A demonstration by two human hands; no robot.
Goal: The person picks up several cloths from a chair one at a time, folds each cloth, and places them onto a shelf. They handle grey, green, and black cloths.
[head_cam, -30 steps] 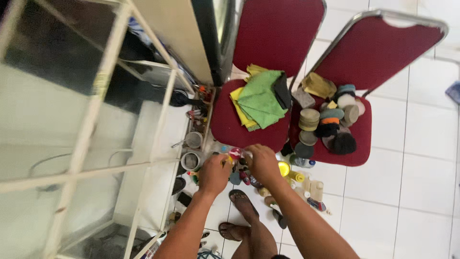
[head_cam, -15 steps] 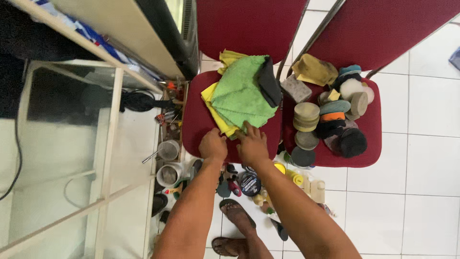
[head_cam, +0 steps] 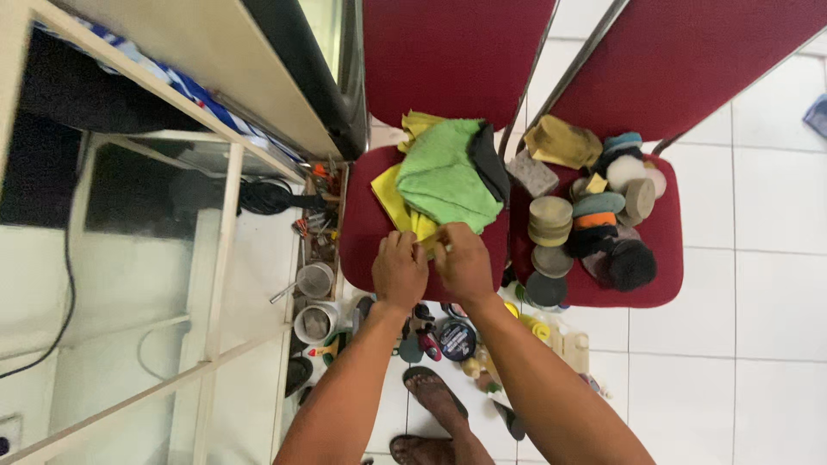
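Observation:
My left hand [head_cam: 399, 269] and my right hand [head_cam: 462, 260] are side by side over the front edge of the left red chair seat [head_cam: 362, 237]. Both pinch the near edge of a yellow cloth [head_cam: 398, 203] that lies under a green microfibre cloth [head_cam: 444, 176]. A dark folded cloth [head_cam: 493, 162] rests on the green one's right side. My fingers hide the exact part of the yellow cloth they grip.
The right red chair [head_cam: 656, 250] holds several round polishing pads [head_cam: 551, 222], a grey sponge block [head_cam: 532, 174] and a mustard cloth [head_cam: 562, 141]. Tins, bottles and cups [head_cam: 314, 323] sit on the white tiled floor by my sandalled foot [head_cam: 435, 394]. A white metal frame [head_cam: 220, 258] stands at left.
The view has shifted down and closer to the chairs. My hands rose from the items on the floor to the left chair seat and took hold of the yellow cloth's edge.

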